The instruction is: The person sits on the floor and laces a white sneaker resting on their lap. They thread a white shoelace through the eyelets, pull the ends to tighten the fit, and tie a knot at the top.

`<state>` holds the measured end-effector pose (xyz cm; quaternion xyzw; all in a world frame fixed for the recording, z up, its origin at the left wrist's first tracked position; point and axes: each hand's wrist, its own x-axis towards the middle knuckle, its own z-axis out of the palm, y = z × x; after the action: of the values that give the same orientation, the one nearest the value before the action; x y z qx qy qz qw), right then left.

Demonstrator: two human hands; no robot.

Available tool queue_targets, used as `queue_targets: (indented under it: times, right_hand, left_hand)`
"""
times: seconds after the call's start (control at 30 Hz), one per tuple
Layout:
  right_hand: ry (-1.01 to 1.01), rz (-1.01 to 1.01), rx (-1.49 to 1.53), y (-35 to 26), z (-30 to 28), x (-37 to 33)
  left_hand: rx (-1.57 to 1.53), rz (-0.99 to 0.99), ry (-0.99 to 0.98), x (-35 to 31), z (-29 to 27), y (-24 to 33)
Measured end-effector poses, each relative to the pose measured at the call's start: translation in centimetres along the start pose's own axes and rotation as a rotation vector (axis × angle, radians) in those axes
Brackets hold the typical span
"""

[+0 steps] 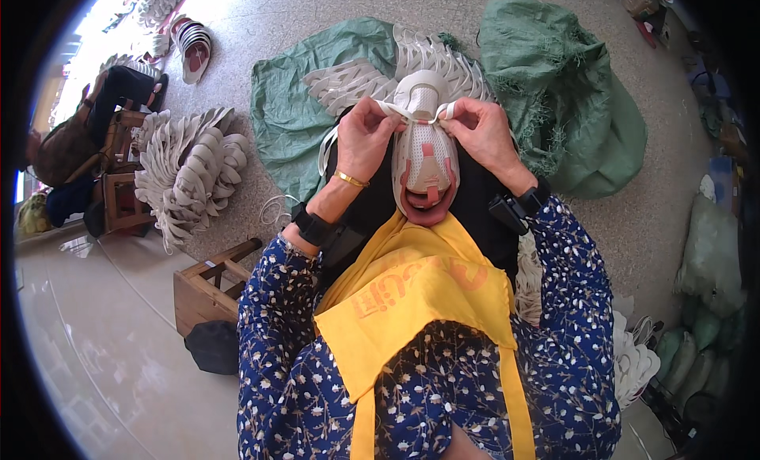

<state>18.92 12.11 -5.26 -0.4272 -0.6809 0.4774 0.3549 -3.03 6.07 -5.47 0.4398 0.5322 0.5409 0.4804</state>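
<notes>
A white mesh shoe upper (427, 155) with pink trim lies over my lap, its pink-lined opening toward me. A white shoelace (412, 118) runs across it. On its left side my left hand (364, 141) pinches the lace between thumb and forefinger, and a loose end hangs down beside the hand. To the right, my right hand (480, 137) is closed in a pinch on the other part of the same lace. Both hands are close to the upper; whether they touch it, I cannot tell.
Stacked uppers (348, 84) lie on a green woven sack (277, 104) ahead. Another crumpled green sack (609, 135) is to the right. More uppers (190, 171) are piled at left, near a seated person (79, 143). A wooden stool (202, 294) stands by my left elbow.
</notes>
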Motion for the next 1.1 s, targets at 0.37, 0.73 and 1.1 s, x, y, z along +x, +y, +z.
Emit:
queue_targets:
  times: [0.37,0.73,1.1]
  right_hand:
    - [-0.015,0.022,-0.021,0.0,-0.1,-0.1]
    - [-0.025,0.028,-0.033,-0.9,-0.2,-0.3]
    - [-0.123,0.091,-0.078,-1.0,-0.6,0.7]
  left_hand:
    - [0.535,0.046,0.036,-0.3,0.0,2.3]
    - [0.723,0.461,0.028,-0.4,1.7,2.0]
    - [0.725,0.183,-0.023,0.8,0.7,2.0]
